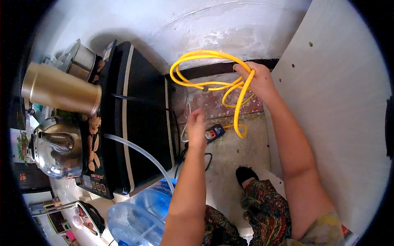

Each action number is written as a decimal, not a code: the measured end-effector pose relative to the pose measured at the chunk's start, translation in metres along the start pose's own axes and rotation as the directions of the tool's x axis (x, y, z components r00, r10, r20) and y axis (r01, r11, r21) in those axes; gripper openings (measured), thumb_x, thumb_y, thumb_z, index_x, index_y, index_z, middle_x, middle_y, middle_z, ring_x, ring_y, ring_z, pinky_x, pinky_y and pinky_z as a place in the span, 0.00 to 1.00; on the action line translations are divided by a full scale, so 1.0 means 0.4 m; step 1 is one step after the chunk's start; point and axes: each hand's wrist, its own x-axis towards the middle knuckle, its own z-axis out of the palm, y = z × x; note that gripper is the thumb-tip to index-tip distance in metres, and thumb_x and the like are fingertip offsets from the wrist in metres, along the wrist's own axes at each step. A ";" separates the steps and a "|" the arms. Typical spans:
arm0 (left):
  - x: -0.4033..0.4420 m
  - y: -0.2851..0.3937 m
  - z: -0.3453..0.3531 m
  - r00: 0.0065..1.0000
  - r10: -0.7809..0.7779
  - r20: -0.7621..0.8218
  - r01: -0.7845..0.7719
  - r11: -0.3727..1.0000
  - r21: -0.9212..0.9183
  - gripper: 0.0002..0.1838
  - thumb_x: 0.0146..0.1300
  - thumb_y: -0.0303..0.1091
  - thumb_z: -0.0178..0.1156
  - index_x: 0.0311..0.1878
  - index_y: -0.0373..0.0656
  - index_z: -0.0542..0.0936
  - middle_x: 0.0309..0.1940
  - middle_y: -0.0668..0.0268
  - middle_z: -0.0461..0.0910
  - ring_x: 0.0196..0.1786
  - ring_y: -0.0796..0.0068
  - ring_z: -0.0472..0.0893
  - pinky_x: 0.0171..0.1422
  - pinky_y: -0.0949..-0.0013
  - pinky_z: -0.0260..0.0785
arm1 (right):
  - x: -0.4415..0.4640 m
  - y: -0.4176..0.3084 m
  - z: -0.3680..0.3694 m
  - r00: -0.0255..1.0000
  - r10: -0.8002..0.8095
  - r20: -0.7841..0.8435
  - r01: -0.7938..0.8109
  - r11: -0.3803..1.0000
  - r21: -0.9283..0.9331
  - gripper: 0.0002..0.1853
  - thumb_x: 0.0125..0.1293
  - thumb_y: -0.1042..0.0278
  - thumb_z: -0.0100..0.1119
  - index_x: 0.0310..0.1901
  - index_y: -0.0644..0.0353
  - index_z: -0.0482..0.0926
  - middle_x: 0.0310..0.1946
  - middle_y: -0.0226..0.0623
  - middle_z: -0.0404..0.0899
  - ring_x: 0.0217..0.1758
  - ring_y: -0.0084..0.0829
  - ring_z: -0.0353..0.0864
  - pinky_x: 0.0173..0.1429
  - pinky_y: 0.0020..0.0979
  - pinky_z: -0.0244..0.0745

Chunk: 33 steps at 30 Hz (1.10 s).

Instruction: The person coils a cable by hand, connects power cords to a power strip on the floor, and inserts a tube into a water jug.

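Note:
A looped yellow cable [203, 54] hangs from my right hand [257, 78], whose fingers are wrapped round it near the wall. Its coils spread to the left of that hand, and one end runs down toward a dark power strip [215, 133] on the floor. My left hand [197, 128] is lower and to the left, over the floor beside the strip. Its fingers look curled together, slightly blurred, and what they hold, if anything, cannot be made out. A white cord [183, 133] and black cords lie near it.
To the left, a black cabinet [143, 115] carries a steel kettle [57, 147], a gold cylinder [61, 88] and a pot [81, 61]. Below are a blue water bottle [137, 219] and a clear hose [141, 151]. A pale panel [336, 110] stands at the right.

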 end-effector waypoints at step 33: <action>0.115 -0.034 0.046 0.922 -0.386 0.006 0.339 0.803 -0.490 0.15 0.60 0.47 0.43 0.38 0.44 0.68 0.39 0.61 0.70 0.42 0.66 0.69 0.49 0.61 0.62 | -0.023 0.021 0.024 0.962 0.004 0.274 -0.019 0.998 0.054 0.16 0.56 0.58 0.51 0.24 0.65 0.72 0.17 0.29 0.69 0.21 0.21 0.67 0.26 0.27 0.63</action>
